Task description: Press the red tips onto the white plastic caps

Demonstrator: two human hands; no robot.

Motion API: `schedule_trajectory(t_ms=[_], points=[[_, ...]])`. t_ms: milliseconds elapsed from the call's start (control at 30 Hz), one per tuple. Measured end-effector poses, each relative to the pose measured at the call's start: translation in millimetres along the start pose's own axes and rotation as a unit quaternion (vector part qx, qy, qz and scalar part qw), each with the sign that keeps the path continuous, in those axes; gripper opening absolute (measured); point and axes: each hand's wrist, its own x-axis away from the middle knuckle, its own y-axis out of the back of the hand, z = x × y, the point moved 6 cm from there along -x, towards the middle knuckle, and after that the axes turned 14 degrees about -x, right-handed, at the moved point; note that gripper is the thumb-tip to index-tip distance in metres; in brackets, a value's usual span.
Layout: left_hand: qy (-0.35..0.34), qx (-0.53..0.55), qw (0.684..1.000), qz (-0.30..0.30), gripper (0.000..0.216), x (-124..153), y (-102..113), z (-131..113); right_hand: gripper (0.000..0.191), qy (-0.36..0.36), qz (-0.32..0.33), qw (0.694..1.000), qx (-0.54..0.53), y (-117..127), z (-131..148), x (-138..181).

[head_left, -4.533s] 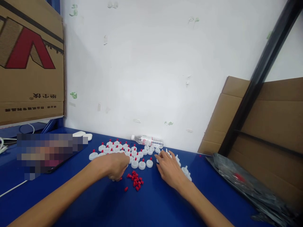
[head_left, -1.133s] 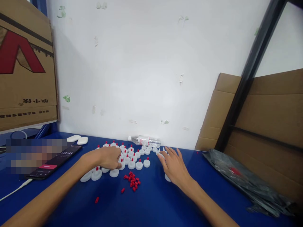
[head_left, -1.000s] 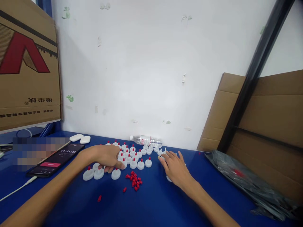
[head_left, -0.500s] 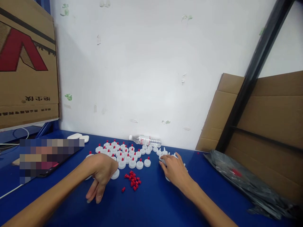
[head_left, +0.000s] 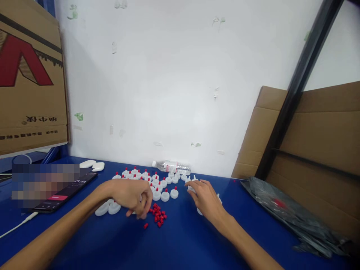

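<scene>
Several white caps with red tips (head_left: pixel 165 194) stand in rows on the blue table (head_left: pixel 174 243). A small heap of loose red tips (head_left: pixel 158 217) lies in front of them. My left hand (head_left: pixel 132 195) hovers just left of the heap, fingers curled down with the tips pinched together; what they hold is too small to make out. My right hand (head_left: pixel 206 198) rests at the right end of the rows, fingers bent over a plain white cap (head_left: pixel 191 187). Two white caps (head_left: pixel 108 208) lie beside my left wrist.
A phone (head_left: pixel 67 189) on a white cable lies at the left, with a white case (head_left: pixel 91 165) behind it. A water bottle (head_left: pixel 171 167) lies by the wall. Cardboard boxes (head_left: pixel 30 82) stand left and right; black bags (head_left: pixel 292 217) lie at the right.
My left hand, which reached down to the table's front half a second ago, has come back up to the red heap and curled. The stray red tip at the front left is gone.
</scene>
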Motion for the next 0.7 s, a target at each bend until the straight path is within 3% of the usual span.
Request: schedule_trajectory(t_ms=[67,133,233,400,700], points=[[-0.018,-0.027,0.991,-0.133,0.011,-4,14,-10,0.027,0.017,-0.011,1.0,-0.023,4,8,0],[-0.005,-0.056,0.96,-0.274,0.018,-5,26,-16,0.026,0.035,-0.023,0.998,-0.052,7,16,1],[0.022,-0.051,0.919,-0.389,0.023,-11,28,-17,0.025,0.07,-0.023,0.993,-0.09,9,28,4],[-0.005,0.017,0.899,-0.438,0.027,-23,16,-18,0.025,0.157,-0.001,0.977,-0.143,9,47,8],[-0.087,0.152,0.899,-0.402,0.023,-37,-2,-28,0.02,0.209,0.009,0.965,-0.157,5,59,14]])
